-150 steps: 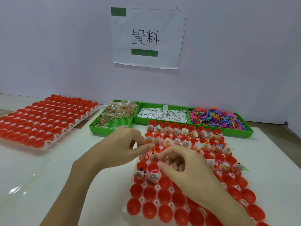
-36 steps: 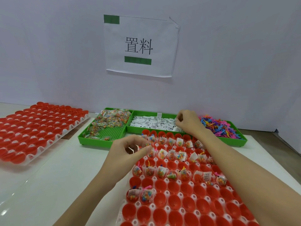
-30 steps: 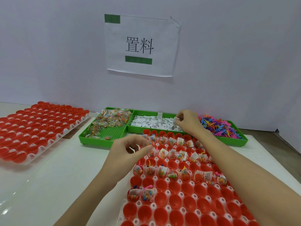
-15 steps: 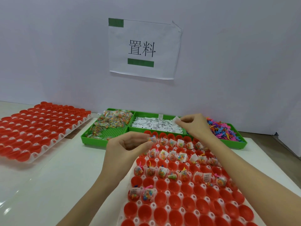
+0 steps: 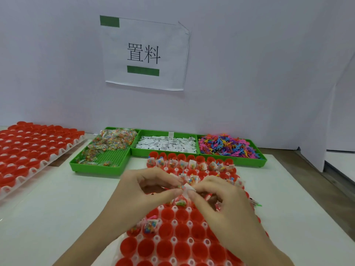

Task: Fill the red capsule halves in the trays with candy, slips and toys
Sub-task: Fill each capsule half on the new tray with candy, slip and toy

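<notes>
Red capsule halves (image 5: 182, 215) stand mouth-up in the near tray (image 5: 173, 208) on the white worktop (image 5: 57, 208), likely so each cup can be loaded from above; the far rows of this tray already hold packets and slips, the near rows gape bare; a second tray of red halves (image 5: 28, 148) waits well to the left of the near tray; beyond the near tray sit three green bins, candy packets (image 5: 113, 139) left, white slips (image 5: 167, 145) middle, coloured toys (image 5: 226, 145) right, presumably kept within reach; over the near tray's middle rows the left hand (image 5: 142, 194) and right hand (image 5: 224, 202) meet, fingers curled, fingertips pinching one white slip (image 5: 187, 188) between them, probably to separate or fold it; I cannot tell what else either palm hides; the slip hangs just above the half-filled rows
</notes>
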Tool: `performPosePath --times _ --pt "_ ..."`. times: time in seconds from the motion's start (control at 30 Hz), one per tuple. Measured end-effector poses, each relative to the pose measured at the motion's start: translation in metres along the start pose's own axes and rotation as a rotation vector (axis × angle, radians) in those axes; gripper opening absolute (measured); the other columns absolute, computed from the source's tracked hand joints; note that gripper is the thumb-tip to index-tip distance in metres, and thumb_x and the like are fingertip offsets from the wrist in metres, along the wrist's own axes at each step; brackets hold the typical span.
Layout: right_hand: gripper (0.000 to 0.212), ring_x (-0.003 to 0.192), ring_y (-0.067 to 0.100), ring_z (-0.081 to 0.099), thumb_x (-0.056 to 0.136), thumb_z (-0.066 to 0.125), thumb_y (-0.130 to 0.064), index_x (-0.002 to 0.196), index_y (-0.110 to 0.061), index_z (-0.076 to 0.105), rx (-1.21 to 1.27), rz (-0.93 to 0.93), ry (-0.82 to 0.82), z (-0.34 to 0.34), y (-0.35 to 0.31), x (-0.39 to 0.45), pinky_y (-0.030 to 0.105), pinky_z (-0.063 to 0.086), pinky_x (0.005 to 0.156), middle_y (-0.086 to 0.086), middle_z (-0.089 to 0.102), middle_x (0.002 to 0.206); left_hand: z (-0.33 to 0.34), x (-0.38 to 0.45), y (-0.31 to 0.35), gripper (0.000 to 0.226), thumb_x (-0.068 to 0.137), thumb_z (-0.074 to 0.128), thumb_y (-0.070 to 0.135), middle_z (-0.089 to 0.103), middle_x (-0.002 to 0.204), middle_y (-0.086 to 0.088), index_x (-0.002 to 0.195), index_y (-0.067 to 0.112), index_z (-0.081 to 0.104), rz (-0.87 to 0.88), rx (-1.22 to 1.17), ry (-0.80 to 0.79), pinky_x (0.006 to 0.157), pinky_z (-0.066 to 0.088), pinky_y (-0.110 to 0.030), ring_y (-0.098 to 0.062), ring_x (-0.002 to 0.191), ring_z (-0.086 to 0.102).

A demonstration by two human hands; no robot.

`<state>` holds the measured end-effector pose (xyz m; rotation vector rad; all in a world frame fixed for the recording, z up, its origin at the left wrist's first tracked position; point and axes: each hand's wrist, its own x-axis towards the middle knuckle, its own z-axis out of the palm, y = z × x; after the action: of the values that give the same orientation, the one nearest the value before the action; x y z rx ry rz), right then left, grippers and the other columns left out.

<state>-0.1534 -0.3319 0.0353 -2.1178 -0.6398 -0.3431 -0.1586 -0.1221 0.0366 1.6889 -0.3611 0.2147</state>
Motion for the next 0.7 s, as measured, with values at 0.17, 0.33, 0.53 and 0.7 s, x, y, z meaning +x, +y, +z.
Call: performPosePath --times 0.17,0.33,0.53,0.7 --pt "0.015 0.090 0.007 0.061 0.100 0.061 -0.029 0.098 -0.032 0.076 -0.004 0.014 -0.072 0.005 0.002 -0.007 0.014 0.045 0.076 -0.016 0.063 0.092 -0.003 -0.001 0.001 0.019 0.073 0.090 0.022 0.079 0.088 -0.007 0.090 0.022 0.083 0.004 0.050 -0.074 0.079 0.061 -0.028 -0.023 0.082 0.077" --pt "0.022 0.093 -0.003 0.058 0.105 0.051 -0.033 0.109 -0.034 0.072 -0.007 0.084 -0.240 -0.002 -0.002 -0.001 0.010 0.042 0.079 -0.020 0.060 0.100 -0.001 0.000 -0.001 0.021 0.074 0.087 0.025 0.075 0.090 -0.002 0.094 0.031 0.083 0.150 0.209 -0.047 0.076 0.059 -0.029 -0.023 0.083 0.072" --pt "0.020 0.066 0.013 0.066 0.100 0.059 -0.026 0.101 -0.037 0.076 0.007 0.206 -0.223 -0.039 0.013 0.051 0.028 0.059 0.060 -0.014 0.075 0.086 -0.004 0.002 -0.004 0.015 0.073 0.086 0.023 0.076 0.089 -0.002 0.087 0.028 0.083 0.167 0.202 -0.008 0.076 0.058 -0.026 -0.022 0.081 0.072" --pt "0.016 0.080 0.023 0.072 0.098 0.065 -0.023 0.094 -0.018 0.080 -0.216 0.373 -0.030 -0.057 0.078 0.122 0.025 0.054 0.063 -0.004 0.076 0.082 -0.006 0.004 -0.011 0.014 0.075 0.085 0.020 0.076 0.090 -0.006 0.089 0.021 0.082 0.122 0.150 0.016 0.078 0.060 -0.028 -0.024 0.084 0.075"
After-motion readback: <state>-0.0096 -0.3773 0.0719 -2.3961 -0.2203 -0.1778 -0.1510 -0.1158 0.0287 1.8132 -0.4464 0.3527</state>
